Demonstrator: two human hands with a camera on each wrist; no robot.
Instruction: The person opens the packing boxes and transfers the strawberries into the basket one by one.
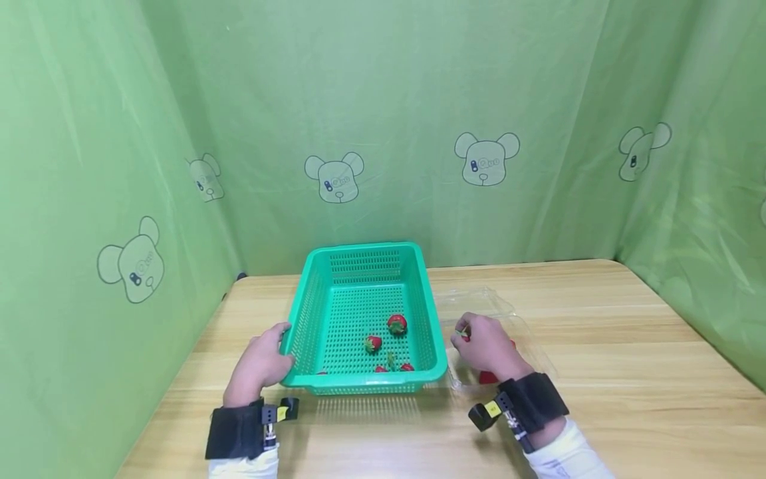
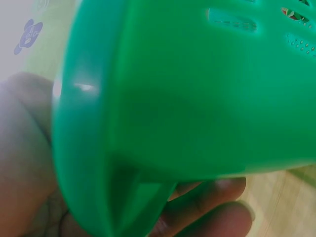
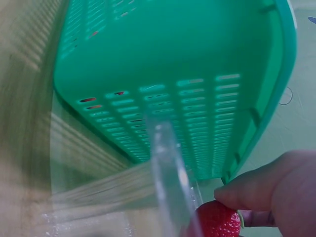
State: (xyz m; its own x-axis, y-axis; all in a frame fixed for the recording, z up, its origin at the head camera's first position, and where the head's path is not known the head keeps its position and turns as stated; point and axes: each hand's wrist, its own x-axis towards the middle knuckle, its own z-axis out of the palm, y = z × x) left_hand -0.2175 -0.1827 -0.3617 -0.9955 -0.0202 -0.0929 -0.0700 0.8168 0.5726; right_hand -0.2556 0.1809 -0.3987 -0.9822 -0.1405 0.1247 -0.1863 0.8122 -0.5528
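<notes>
My left hand [image 1: 260,362] grips the left rim of a green slotted basket [image 1: 353,303], its fingers [image 2: 212,202] curled under the lip. Inside lie several strawberries, among them a larger one [image 1: 397,324] and a smaller one [image 1: 373,344], mostly toward the near right. To the right of the basket, my right hand [image 1: 489,342] is over a clear plastic box [image 1: 529,332]. Its thumb and fingers pinch a red strawberry [image 3: 217,219] beside the box's transparent wall. More red [image 1: 487,377] shows in the box, partly hidden under the hand.
The clear lid [image 1: 473,303] lies folded back behind the box. Basket and box stand on a wooden table [image 1: 628,346]. Green curtains [image 1: 407,100] with bear prints rise at the back and both sides. Each wrist wears a black strap with a camera.
</notes>
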